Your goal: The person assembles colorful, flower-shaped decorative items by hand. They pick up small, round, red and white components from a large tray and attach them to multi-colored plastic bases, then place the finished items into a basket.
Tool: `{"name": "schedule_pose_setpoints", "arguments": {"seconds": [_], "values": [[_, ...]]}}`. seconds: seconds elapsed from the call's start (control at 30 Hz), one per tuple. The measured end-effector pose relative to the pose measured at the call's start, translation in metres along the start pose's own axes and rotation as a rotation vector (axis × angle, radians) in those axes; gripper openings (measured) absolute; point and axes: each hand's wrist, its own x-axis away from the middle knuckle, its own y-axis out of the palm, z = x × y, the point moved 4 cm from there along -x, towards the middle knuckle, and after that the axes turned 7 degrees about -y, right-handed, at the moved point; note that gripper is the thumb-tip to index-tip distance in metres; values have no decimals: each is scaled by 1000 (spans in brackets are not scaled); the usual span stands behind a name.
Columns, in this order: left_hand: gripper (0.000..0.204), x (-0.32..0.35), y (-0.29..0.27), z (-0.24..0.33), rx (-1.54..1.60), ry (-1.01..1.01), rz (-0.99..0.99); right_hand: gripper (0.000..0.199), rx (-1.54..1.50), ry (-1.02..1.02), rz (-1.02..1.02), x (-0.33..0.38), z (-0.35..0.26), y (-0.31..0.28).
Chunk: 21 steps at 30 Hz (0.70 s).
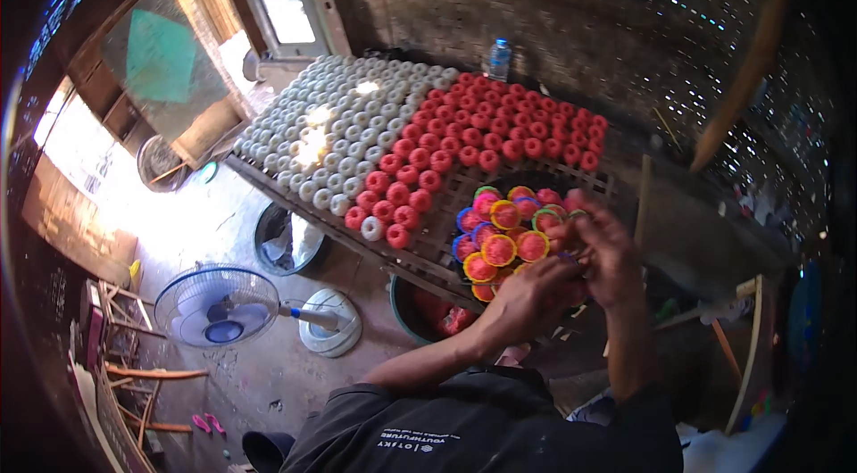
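Note:
My left hand [538, 293] is closed, its fingers curled at the near right side of a heap of small colourful moulds [498, 250] with pink filling. Right beside it, my right hand [605, 245] is raised with bent fingers, slightly blurred. The fingers of both hands nearly meet; whatever lies between them is too small and hidden to name. The moulds have yellow, blue, orange and green scalloped rims. They are piled in a dark round container [536, 180] on a slatted bamboo table [437, 245], partly covered by my hands.
Rows of red ring-shaped pieces [486, 120] and white ring-shaped pieces [344, 120] cover the table's far part. A water bottle [499, 60] stands behind them. At left are a fan [219, 308] and a dark tub [290, 238]. A green basin [406, 312] sits under the near edge.

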Motion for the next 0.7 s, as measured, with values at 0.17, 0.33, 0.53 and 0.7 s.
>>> {"name": "schedule_pose_setpoints", "arguments": {"seconds": [0.17,0.33,0.53,0.7], "values": [[38,26,-40,-60,82,17,330,39,-61,-110,115,-1,-38,-11],[38,26,-75,-161,-255,-202,469,33,-18,-75,106,-11,-64,0],[50,11,-64,-219,-392,-279,308,23,28,-119,95,-34,-80,16],[53,10,-55,-216,-430,-316,265,21,97,-211,129,-43,-92,20]]}}
